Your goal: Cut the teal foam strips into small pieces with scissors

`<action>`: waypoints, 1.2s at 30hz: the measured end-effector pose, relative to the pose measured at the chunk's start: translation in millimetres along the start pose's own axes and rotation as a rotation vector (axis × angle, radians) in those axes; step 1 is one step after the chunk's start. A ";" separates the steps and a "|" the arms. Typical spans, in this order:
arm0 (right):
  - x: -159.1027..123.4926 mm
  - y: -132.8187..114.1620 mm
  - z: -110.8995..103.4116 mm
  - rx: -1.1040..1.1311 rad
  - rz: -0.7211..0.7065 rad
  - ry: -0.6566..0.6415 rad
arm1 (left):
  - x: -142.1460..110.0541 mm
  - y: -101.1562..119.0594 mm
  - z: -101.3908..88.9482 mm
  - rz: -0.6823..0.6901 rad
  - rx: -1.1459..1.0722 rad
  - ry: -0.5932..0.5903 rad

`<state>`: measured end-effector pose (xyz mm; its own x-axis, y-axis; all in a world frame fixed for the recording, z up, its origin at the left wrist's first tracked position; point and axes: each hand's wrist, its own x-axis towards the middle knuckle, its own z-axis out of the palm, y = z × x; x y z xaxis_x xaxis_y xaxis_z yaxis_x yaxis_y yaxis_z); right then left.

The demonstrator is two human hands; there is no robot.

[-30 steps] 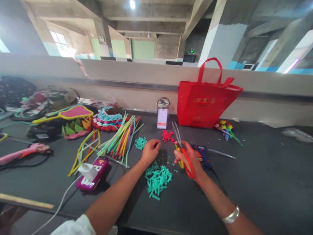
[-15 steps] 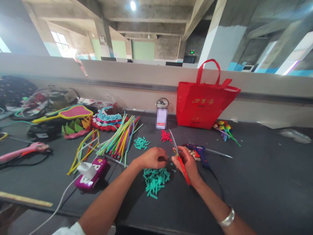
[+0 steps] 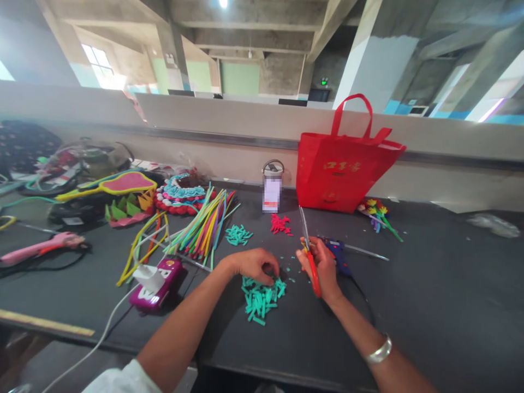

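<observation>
My left hand is over the back edge of a pile of short green strips on the dark table. Its thumb and fingers curl together in a pinch at the strips, and what lies between the tips is too small to make out. My right hand holds scissors with red-orange handles, their blades pointing up and away. A few tiny green scraps lie between the hands. Beyond them are a small heap of cut green pieces and a heap of red pieces.
A dark blue glue gun lies behind my right hand. Further back stand a phone and a red bag. To the left are colourful pipe cleaners, a purple power block with a white cable and a pink glue gun.
My left hand has lowered slightly onto the green strips. My right hand has shifted right, away from the left, with the scissors. The view has tilted slightly.
</observation>
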<state>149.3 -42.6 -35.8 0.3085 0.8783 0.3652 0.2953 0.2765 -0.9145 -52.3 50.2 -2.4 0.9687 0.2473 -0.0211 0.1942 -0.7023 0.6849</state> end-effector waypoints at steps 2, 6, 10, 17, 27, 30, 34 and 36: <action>-1.0 -1.5 0.0 -0.068 -0.054 0.008 | 2.1 2.0 2.4 0.026 0.013 0.029; -2.0 -3.4 -0.7 -0.167 -0.180 0.006 | 7.4 6.6 8.6 0.114 0.040 0.110; -2.0 -1.6 0.1 -0.202 -0.187 -0.007 | 9.7 7.2 12.6 0.155 0.100 0.082; -1.8 3.6 2.7 -0.186 -0.183 -0.020 | 8.3 5.1 11.8 0.169 0.127 0.084; -0.8 4.1 2.9 -0.135 -0.154 -0.039 | 7.4 12.6 9.8 0.027 -0.013 0.241; -1.8 5.2 4.7 -0.113 -0.152 -0.072 | 8.8 10.7 12.2 -0.082 -0.314 0.278; -3.7 1.3 6.2 -0.069 -0.154 -0.117 | 13.2 10.8 15.6 -0.103 -0.699 0.404; -4.4 -1.8 6.4 -0.053 -0.153 -0.142 | 16.0 12.5 17.3 -0.088 -0.767 0.446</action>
<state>141.7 -44.4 -36.9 0.1268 0.8747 0.4678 0.3770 0.3937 -0.8384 -31.7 33.9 -6.7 0.7735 0.6288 0.0793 -0.0470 -0.0679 0.9966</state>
